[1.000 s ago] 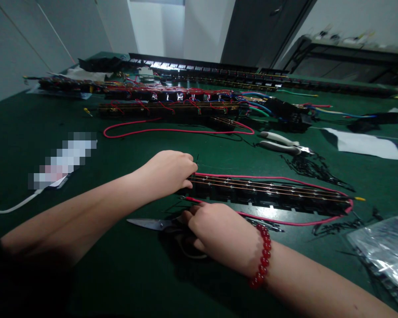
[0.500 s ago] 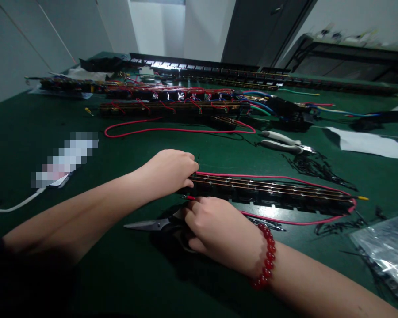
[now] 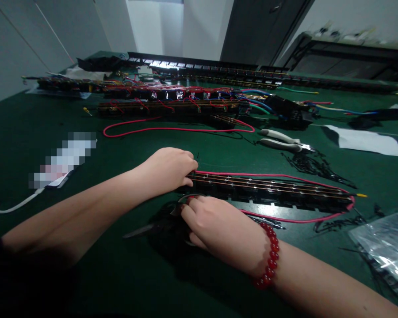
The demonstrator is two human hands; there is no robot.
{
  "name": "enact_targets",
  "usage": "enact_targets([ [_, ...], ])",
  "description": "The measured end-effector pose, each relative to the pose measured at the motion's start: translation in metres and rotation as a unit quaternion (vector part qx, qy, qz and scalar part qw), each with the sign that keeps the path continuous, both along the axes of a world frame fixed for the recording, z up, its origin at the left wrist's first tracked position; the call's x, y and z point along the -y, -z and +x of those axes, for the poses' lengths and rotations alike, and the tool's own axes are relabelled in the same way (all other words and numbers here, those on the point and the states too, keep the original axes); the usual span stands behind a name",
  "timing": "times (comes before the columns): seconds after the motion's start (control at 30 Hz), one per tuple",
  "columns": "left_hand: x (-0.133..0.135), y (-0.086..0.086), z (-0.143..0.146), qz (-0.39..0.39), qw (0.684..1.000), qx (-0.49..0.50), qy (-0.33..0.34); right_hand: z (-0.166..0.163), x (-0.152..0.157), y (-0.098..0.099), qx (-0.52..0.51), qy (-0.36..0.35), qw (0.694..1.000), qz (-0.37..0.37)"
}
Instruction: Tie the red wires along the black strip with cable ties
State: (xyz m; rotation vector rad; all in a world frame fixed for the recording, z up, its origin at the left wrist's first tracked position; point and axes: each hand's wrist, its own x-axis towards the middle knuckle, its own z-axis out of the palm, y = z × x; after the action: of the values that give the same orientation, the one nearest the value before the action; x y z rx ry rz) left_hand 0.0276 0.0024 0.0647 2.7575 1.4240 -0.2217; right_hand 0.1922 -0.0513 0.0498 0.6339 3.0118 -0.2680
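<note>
My left hand (image 3: 169, 168) is closed over the left end of a long black strip (image 3: 272, 192) with copper rails that lies across the green table, a red wire (image 3: 295, 219) looped around it. My right hand (image 3: 219, 229), with a red bead bracelet at the wrist, has its fingers curled on the handles of a pair of scissors (image 3: 142, 229). The scissors' blades point left and are lifted and blurred. My right fingertips touch the red wire's end by the strip's left end.
White-handled pliers (image 3: 281, 141) lie behind the strip, with black cut scraps (image 3: 311, 168) beside them. More wired strips (image 3: 169, 106) and a second red wire loop (image 3: 179, 129) lie further back. White paper (image 3: 368, 143) sits at right, a plastic bag (image 3: 384, 251) at bottom right, a white cable (image 3: 13, 205) at left.
My right hand has shifted up and closed on the scissors' handles; the scissors have tilted off the table and their blades have swung. My left hand stays on the strip.
</note>
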Motion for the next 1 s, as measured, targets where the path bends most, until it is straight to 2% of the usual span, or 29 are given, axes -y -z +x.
enact_targets([
  [0.1, 0.000, 0.000, 0.000, 0.005, 1.000, 0.000, 0.000, 0.003, -0.002, -0.003, -0.004, 0.013, 1.000, 0.015],
  [0.3, 0.001, -0.001, 0.000, 0.005, 1.000, -0.003, 0.002, 0.008, -0.002, -0.010, 0.008, 0.039, 0.999, -0.031],
  [0.47, 0.000, 0.000, -0.001, 0.007, 1.000, -0.009, 0.003, 0.020, -0.004, -0.022, 0.013, 0.066, 0.997, -0.028],
  [0.77, 0.000, 0.000, -0.001, 0.001, 1.000, -0.008, -0.002, 0.069, -0.020, -0.044, 0.040, 0.219, 0.975, 0.024],
  [0.87, -0.001, -0.001, -0.001, 0.001, 1.000, -0.005, -0.001, 0.089, -0.030, -0.051, 0.080, 0.279, 0.957, -0.021],
  [1.0, -0.001, -0.004, 0.000, -0.009, 1.000, -0.008, -0.004, 0.108, -0.045, -0.057, 0.073, 0.297, 0.949, -0.076],
])
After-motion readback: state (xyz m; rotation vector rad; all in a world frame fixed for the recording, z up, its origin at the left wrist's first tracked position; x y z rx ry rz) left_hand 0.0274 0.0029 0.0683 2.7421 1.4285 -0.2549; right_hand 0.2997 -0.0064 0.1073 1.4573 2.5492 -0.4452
